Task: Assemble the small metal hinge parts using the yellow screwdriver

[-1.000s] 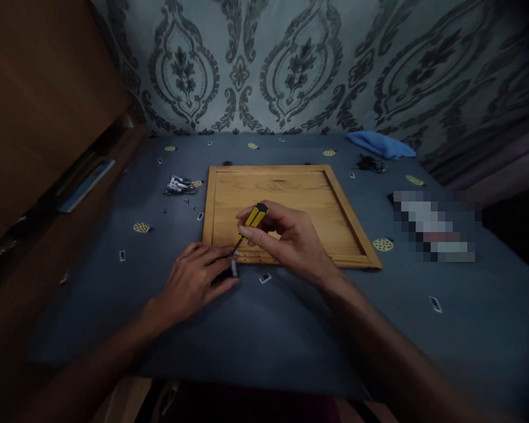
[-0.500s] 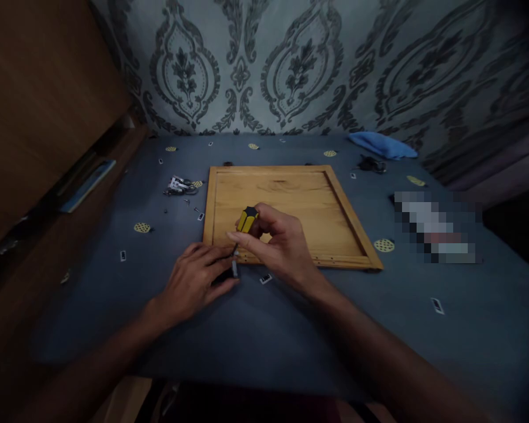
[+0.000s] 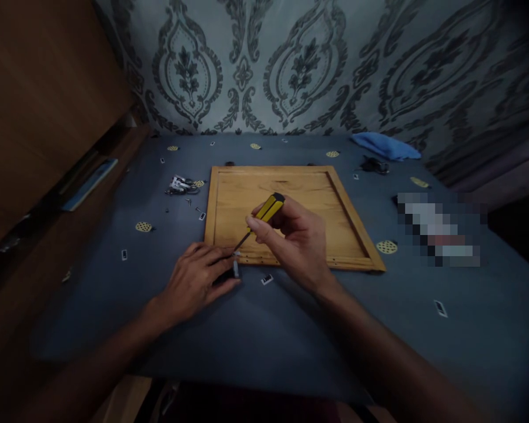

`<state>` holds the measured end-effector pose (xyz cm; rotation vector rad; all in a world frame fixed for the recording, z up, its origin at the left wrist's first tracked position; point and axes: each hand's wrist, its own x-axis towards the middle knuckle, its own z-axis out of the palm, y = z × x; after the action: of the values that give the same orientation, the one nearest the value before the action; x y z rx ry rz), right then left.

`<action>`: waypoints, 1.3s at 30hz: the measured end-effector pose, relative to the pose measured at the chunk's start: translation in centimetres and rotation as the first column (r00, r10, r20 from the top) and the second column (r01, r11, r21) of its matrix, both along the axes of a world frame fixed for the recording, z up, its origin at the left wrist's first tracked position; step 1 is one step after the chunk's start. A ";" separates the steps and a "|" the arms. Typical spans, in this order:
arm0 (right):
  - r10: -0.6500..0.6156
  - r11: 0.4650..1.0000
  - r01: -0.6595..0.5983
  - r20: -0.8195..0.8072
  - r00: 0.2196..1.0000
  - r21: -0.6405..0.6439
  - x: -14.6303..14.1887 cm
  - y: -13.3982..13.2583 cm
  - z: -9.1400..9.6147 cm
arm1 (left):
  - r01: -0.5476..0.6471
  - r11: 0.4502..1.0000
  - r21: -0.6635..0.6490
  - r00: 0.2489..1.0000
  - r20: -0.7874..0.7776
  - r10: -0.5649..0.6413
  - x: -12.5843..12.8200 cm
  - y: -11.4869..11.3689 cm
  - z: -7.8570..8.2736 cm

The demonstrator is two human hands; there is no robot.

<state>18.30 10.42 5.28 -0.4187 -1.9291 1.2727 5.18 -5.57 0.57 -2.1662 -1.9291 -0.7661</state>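
Note:
My right hand (image 3: 297,238) is closed round the yellow and black handle of a screwdriver (image 3: 268,210). The screwdriver slants down to the left, its tip at the near left corner of a framed wooden panel (image 3: 286,182). At that corner my left hand (image 3: 198,273) presses on a small metal piece that looks like a cabinet hinge (image 3: 235,269), thumb on the near side and fingers over it. Much of this piece is hidden under the fingers. Several small holes show along the panel's near edge.
Left of the panel lie metal hinges (image 3: 183,184) and a few loose screws (image 3: 188,201). A blue cloth (image 3: 385,145) and a black object (image 3: 374,165) sit at the back right. A blurred-out item (image 3: 436,229) lies on the right. A wooden cabinet (image 3: 48,88) borders the left.
My right hand has moved right and tipped the screwdriver from nearly upright to a slant, showing more of its shaft. My left hand stays at the corner.

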 end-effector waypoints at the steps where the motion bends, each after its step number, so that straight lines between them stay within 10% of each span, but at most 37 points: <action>1: 0.013 1.000 -0.013 0.010 1.000 0.011 0.0 0.0 -0.1 | -0.002 1.000 -0.003 1.000 -0.002 0.002 0.0 0.0 0.0; 16: 0.026 0.991 -0.036 0.071 0.997 0.130 0.1 -0.2 -0.7 | -0.009 1.000 -0.016 1.000 -0.009 0.009 0.0 -0.1 0.0; 26: 0.274 0.955 -0.291 0.199 0.941 0.062 0.6 1.1 0.6 | -0.021 1.000 -0.019 1.000 -0.017 0.020 0.0 -0.1 -0.1; 39: 0.212 0.969 -0.228 0.143 0.967 0.100 0.2 0.5 0.2 | -0.010 1.000 -0.011 1.000 -0.021 0.009 0.0 -0.1 0.1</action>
<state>18.48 10.89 5.49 -0.2387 -2.1985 1.2914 5.13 -5.62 0.72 -2.1610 -1.9367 -0.7301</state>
